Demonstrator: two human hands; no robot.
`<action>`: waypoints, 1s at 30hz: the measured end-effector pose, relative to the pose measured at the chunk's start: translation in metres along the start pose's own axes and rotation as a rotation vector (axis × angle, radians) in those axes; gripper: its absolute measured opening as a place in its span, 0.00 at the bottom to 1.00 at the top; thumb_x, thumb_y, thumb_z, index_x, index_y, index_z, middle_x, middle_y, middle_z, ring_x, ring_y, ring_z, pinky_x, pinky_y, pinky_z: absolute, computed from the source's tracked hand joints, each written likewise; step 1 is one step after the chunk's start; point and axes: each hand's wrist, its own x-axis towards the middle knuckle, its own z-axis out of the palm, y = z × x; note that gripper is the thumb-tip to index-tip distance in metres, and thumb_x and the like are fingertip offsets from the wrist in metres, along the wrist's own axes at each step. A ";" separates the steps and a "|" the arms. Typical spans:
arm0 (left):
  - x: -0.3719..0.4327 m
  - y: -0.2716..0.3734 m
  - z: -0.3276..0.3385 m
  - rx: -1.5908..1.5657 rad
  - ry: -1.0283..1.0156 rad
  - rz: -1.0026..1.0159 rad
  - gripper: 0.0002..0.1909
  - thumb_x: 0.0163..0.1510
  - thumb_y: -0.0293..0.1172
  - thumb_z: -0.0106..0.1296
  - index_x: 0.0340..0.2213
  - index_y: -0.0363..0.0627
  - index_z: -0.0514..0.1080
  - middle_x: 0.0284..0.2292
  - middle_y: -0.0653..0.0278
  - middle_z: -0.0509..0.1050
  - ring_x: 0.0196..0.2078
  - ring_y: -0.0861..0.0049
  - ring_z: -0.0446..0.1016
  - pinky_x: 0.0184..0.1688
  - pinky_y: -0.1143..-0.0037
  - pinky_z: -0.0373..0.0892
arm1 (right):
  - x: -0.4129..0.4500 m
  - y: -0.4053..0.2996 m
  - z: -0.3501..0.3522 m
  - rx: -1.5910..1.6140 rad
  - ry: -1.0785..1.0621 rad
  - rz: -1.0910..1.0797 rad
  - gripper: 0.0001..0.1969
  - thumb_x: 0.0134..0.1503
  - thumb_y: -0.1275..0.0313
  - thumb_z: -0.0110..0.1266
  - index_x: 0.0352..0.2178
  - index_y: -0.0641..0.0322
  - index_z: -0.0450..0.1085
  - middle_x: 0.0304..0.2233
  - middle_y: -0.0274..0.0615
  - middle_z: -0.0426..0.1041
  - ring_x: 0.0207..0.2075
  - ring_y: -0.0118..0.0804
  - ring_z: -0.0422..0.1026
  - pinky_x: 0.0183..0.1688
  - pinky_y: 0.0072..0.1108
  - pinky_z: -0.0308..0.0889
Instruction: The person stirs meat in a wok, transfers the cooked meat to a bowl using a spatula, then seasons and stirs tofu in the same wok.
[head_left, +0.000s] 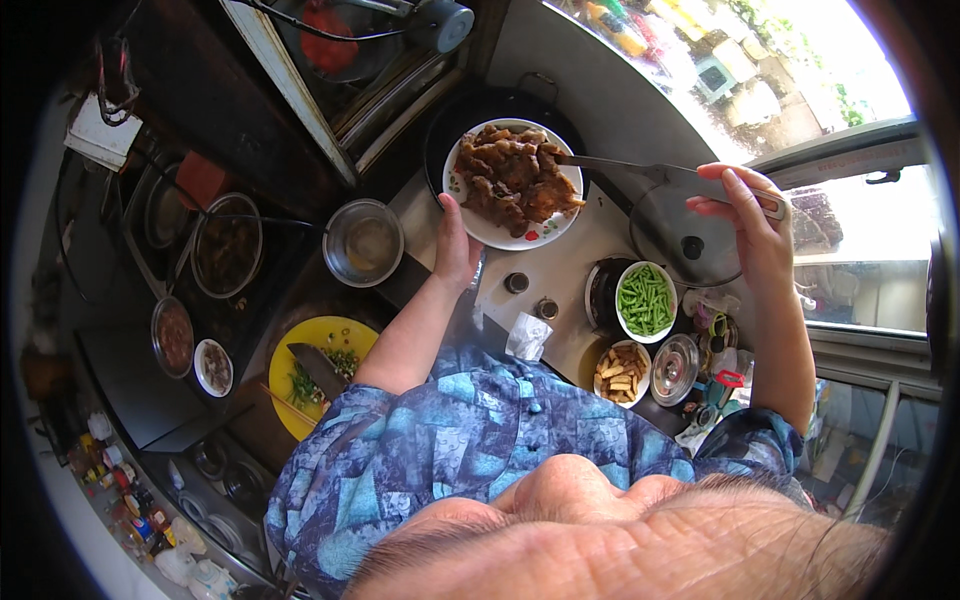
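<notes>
My left hand grips the near left rim of a white plate with a printed red and green pattern. Browned cooked meat is heaped on it. The plate is over a dark wok with a wire-like handle at its far side. In my right hand is the handle of a long metal cooking utensil, probably a spatula; its far end is at the right part of the meat and partly hidden there. A glass lid with a black knob lies below that utensil.
Bowls of cut green beans and fried pieces are at the right, beside a steel lid. At the left are a metal bowl, a yellow board with a cleaver and chopped greens, and a dish of dark food. A window is at the right.
</notes>
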 end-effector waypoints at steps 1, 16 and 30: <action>-0.001 0.000 0.000 -0.009 0.021 0.003 0.47 0.50 0.68 0.34 0.58 0.42 0.47 0.57 0.59 0.56 0.59 0.70 0.57 0.60 0.68 0.56 | -0.001 -0.006 0.003 -0.056 0.000 -0.033 0.13 0.59 0.71 0.46 0.38 0.74 0.70 0.36 0.46 0.74 0.31 0.35 0.76 0.37 0.20 0.71; -0.052 0.030 -0.069 0.043 0.172 0.086 0.44 0.53 0.65 0.35 0.58 0.41 0.48 0.58 0.60 0.56 0.59 0.71 0.55 0.60 0.69 0.53 | 0.002 0.092 -0.004 0.169 0.304 0.050 0.13 0.58 0.71 0.47 0.39 0.73 0.69 0.38 0.46 0.73 0.34 0.38 0.75 0.41 0.21 0.69; -0.127 0.057 -0.102 0.093 0.423 0.078 0.43 0.54 0.65 0.33 0.60 0.44 0.46 0.60 0.62 0.52 0.61 0.69 0.52 0.61 0.69 0.49 | 0.037 0.272 0.010 0.526 0.158 0.452 0.15 0.56 0.72 0.51 0.42 0.75 0.68 0.41 0.47 0.71 0.39 0.42 0.73 0.47 0.24 0.68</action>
